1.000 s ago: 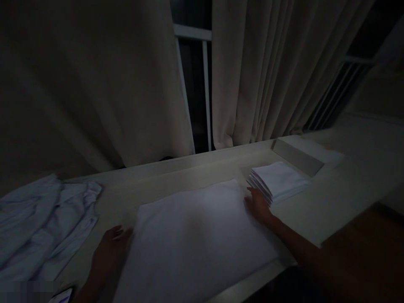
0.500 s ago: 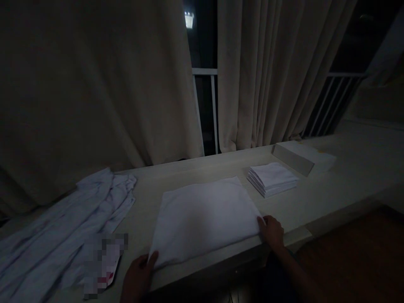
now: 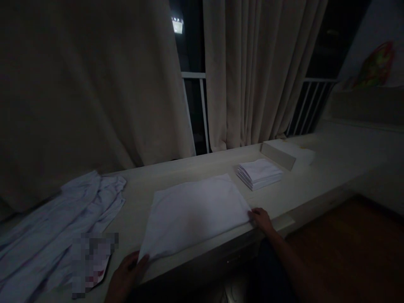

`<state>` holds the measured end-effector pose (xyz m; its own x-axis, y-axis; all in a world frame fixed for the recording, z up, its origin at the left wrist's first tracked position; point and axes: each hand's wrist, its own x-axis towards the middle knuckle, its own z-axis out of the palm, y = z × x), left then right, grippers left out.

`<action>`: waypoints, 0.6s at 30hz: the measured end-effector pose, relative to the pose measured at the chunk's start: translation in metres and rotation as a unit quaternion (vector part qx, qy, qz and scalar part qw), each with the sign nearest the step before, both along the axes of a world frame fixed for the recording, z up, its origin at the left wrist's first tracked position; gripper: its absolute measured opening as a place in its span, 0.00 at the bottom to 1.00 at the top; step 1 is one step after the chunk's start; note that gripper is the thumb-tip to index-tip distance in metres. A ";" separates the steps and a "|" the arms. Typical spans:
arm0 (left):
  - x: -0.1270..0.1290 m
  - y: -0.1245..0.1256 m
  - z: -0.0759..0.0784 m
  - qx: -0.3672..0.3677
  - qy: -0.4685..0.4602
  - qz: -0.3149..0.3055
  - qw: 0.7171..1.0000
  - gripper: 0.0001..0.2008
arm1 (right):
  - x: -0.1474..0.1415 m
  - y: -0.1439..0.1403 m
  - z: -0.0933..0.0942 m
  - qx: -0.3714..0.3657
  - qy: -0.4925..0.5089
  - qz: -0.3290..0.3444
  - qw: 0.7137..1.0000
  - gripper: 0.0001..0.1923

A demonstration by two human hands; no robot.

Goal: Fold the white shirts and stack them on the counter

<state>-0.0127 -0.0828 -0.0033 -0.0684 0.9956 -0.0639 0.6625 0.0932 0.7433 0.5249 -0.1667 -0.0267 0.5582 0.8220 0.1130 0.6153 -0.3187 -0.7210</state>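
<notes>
- While the room is dark, a white cloth (image 3: 197,212) lies flat on the long table (image 3: 315,185).
- The left hand (image 3: 126,275) pinches its near left corner.
- The right hand (image 3: 261,219) pinches its near right corner.
- A stack of folded cloths (image 3: 259,173) sits nearby.

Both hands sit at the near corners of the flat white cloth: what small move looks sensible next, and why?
Probably lift the near edge and fold it away toward the curtain. The left hand and right hand each pinch a near corner of the white cloth, which lies flat, beside a folded stack.
</notes>
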 end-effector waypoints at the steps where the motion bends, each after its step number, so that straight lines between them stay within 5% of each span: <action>1: 0.000 0.000 -0.001 0.002 0.005 0.004 1.000 0.24 | 0.001 0.000 -0.001 -0.003 -0.008 -0.003 1.000 0.14; 12: 0.002 0.017 -0.025 0.011 0.107 -0.013 0.994 0.24 | -0.004 -0.001 0.001 0.005 -0.114 -0.058 0.992 0.11; 18: 0.004 0.015 -0.020 0.016 0.126 -0.010 0.992 0.25 | -0.036 -0.010 0.009 0.086 -0.216 0.123 0.965 0.09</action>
<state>-0.0088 -0.0681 -0.0235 -0.0579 0.9982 -0.0151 0.8290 0.0565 0.5564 0.4891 -0.1771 -0.0173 0.2190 0.8717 0.4384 0.9117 -0.0227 -0.4103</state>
